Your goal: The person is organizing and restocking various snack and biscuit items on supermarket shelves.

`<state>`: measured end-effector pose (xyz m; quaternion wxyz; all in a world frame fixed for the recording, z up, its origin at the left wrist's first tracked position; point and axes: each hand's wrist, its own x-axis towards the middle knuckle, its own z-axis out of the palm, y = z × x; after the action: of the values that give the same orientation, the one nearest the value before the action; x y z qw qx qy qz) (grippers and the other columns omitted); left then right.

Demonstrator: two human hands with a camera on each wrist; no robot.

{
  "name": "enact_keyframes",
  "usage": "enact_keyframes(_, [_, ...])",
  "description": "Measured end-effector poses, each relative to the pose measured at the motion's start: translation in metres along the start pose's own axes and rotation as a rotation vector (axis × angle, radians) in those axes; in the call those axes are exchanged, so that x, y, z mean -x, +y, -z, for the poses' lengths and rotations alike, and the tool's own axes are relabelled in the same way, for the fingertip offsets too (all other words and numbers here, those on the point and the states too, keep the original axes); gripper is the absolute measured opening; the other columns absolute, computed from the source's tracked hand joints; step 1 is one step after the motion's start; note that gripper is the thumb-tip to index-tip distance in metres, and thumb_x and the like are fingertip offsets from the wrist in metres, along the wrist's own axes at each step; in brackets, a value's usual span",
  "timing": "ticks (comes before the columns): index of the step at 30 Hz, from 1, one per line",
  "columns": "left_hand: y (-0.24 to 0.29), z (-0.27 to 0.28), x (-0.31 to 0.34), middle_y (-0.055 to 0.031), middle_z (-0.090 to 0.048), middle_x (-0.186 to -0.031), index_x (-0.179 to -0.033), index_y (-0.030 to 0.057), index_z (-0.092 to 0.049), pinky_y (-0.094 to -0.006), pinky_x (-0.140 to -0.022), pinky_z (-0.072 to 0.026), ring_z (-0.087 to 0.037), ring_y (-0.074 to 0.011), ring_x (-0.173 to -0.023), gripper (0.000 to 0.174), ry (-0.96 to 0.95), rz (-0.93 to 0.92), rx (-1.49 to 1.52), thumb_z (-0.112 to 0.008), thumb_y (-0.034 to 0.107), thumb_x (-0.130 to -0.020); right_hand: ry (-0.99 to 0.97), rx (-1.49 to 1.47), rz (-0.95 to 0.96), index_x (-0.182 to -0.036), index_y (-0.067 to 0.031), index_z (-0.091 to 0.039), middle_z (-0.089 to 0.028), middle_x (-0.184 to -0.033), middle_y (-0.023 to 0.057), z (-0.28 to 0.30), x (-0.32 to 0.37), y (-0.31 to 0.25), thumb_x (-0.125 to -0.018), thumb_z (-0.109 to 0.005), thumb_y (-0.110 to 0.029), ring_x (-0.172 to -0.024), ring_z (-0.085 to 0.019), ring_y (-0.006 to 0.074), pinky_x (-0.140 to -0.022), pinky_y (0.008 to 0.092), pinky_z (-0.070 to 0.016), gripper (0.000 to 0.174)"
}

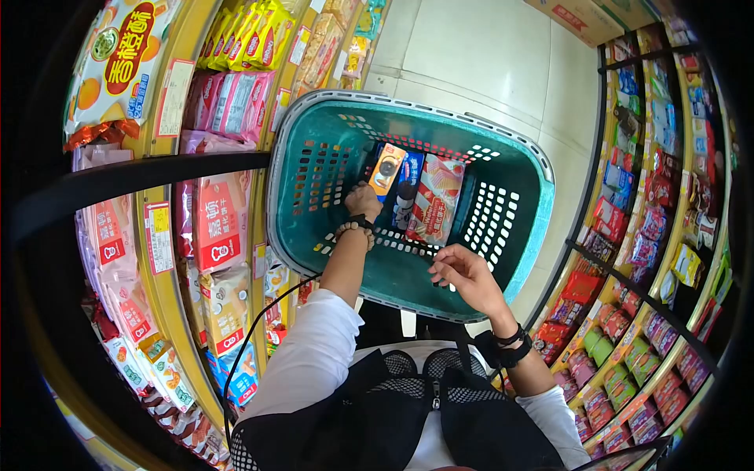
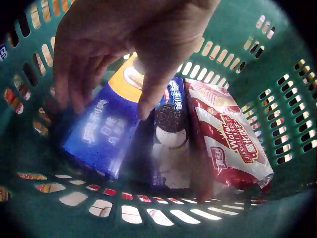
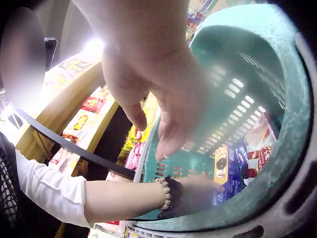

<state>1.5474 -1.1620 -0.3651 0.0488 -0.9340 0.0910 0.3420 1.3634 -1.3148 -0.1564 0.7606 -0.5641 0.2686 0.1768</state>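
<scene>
A green plastic basket (image 1: 530,224) fills the middle of the head view, its sides pierced with slots. Down inside it my left hand (image 1: 364,202) grips a blue and orange Oreo cookie box (image 2: 101,136), thumb on one side and fingers on the other. Beside that box lies a second blue Oreo pack (image 2: 171,124) with cookies printed on it. Furthest right is a red and white pack of wafer biscuits (image 2: 230,141). My right hand (image 1: 467,275) hovers over the basket's near side, fingers loosely bent and holding nothing.
Shelves of packaged biscuits (image 1: 222,224) rise close on the left. More snack shelves (image 1: 620,330) run along the right. Pale floor tiles (image 1: 471,55) lie beyond the basket, with a cardboard box (image 1: 581,20) at the far right. A black strap (image 1: 157,174) crosses the left side.
</scene>
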Motion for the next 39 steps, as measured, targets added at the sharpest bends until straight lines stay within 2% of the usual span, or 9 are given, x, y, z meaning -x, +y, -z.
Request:
enact_keyframes(4, [-0.008,-0.014,-0.015,-0.0148,-0.060,-0.105,-0.113,0.0021,-0.052,-0.0332,-0.078,-0.0494,-0.060,-0.0279,-0.095,0.060,0.017,-0.050,-0.009,-0.074,0.030,-0.065,0.009,-0.019,-0.003,-0.099,0.0012,-0.051,-0.062,-0.086,0.0078,-0.002,0.002,-0.001,-0.087,-0.051,-0.007,-0.076,-0.061,0.0128,-0.066,0.0240,-0.0476,0.015])
enact_keyframes(6, [0.000,0.023,0.007,-0.0140,-0.064,-0.097,-0.097,0.0053,-0.064,-0.0325,-0.076,-0.0494,-0.062,-0.0264,-0.092,0.038,-0.070,-0.133,0.054,-0.072,0.028,-0.068,0.000,-0.016,0.010,-0.099,0.0012,-0.051,-0.062,-0.086,0.0078,-0.002,0.003,0.002,-0.087,-0.050,-0.007,-0.076,-0.061,0.0129,-0.066,0.0241,-0.0477,0.015])
enact_keyframes(9, [0.014,0.058,0.028,-0.0128,-0.066,-0.093,-0.084,0.0073,-0.068,-0.0325,-0.075,-0.0497,-0.062,-0.0250,-0.091,0.027,0.001,-0.109,0.099,-0.069,0.030,-0.070,-0.018,0.001,0.033,-0.099,0.0012,-0.051,-0.062,-0.087,0.0077,-0.005,0.006,0.000,-0.087,-0.051,-0.007,-0.077,-0.061,0.0133,-0.066,0.0241,-0.0478,0.015])
enact_keyframes(12, [0.015,0.078,0.052,-0.0140,-0.066,-0.087,-0.086,0.0084,-0.067,-0.0408,-0.070,-0.0496,-0.063,-0.0311,-0.082,0.045,0.017,-0.224,0.221,-0.064,0.049,-0.067,-0.033,0.023,0.069,-0.100,0.0012,-0.051,-0.062,-0.086,0.0076,-0.012,0.014,-0.009,-0.087,-0.051,-0.006,-0.077,-0.061,0.0137,-0.065,0.0240,-0.0477,0.015])
enact_keyframes(16, [-0.003,0.116,0.140,-0.0163,-0.062,-0.075,-0.078,0.0034,-0.061,-0.0429,-0.062,-0.0471,-0.060,-0.0343,-0.071,0.037,0.268,-0.462,0.486,-0.063,0.040,-0.070,-0.093,0.017,0.129,-0.101,0.0018,-0.050,-0.062,-0.086,0.0109,-0.023,0.026,-0.011,-0.088,-0.051,-0.007,-0.074,-0.061,0.0154,-0.064,0.0240,-0.0474,0.016])
enact_keyframes(19, [-0.031,0.130,0.211,-0.0151,-0.061,-0.080,-0.092,0.0054,-0.058,-0.0417,-0.063,-0.0472,-0.060,-0.0321,-0.075,0.034,0.479,-0.524,0.579,-0.061,0.034,-0.074,-0.170,0.111,0.148,-0.101,0.0026,-0.049,-0.062,-0.088,0.0134,-0.032,0.037,-0.014,-0.088,-0.049,-0.006,-0.073,-0.061,0.0172,-0.063,0.0247,-0.0480,0.015])
enact_keyframes(33, [-0.172,0.033,0.445,-0.0089,-0.062,-0.090,-0.098,0.0065,-0.057,-0.0328,-0.070,-0.0487,-0.061,-0.0233,-0.083,0.029,0.768,0.052,0.737,-0.061,0.028,-0.078,-0.642,0.487,0.142,-0.095,0.0036,-0.054,-0.064,-0.082,0.0110,-0.119,0.081,-0.012,-0.088,-0.050,-0.007,-0.069,-0.063,0.0152,-0.058,0.0226,-0.0490,0.013])
enact_keyframes(37, [-0.201,0.006,0.481,-0.0089,-0.062,-0.092,-0.099,0.0065,-0.058,-0.0322,-0.071,-0.0488,-0.061,-0.0225,-0.084,0.030,0.798,0.145,0.806,-0.062,0.028,-0.078,-0.710,0.516,0.191,-0.095,0.0038,-0.055,-0.063,-0.076,0.0097,-0.168,0.101,-0.030,-0.088,-0.049,-0.006,-0.060,-0.058,0.0112,-0.053,0.0205,-0.0457,0.014])
enact_keyframes(39, [-0.217,-0.007,0.495,-0.0089,-0.062,-0.092,-0.099,0.0066,-0.058,-0.0321,-0.071,-0.0488,-0.061,-0.0224,-0.085,0.031,0.790,0.169,0.837,-0.062,0.028,-0.078,-0.683,0.457,0.336,-0.095,0.0037,-0.057,-0.062,-0.073,0.0090,-0.196,0.116,-0.050,-0.087,-0.049,-0.004,-0.055,-0.054,0.0092,-0.050,0.0197,-0.0436,0.014])
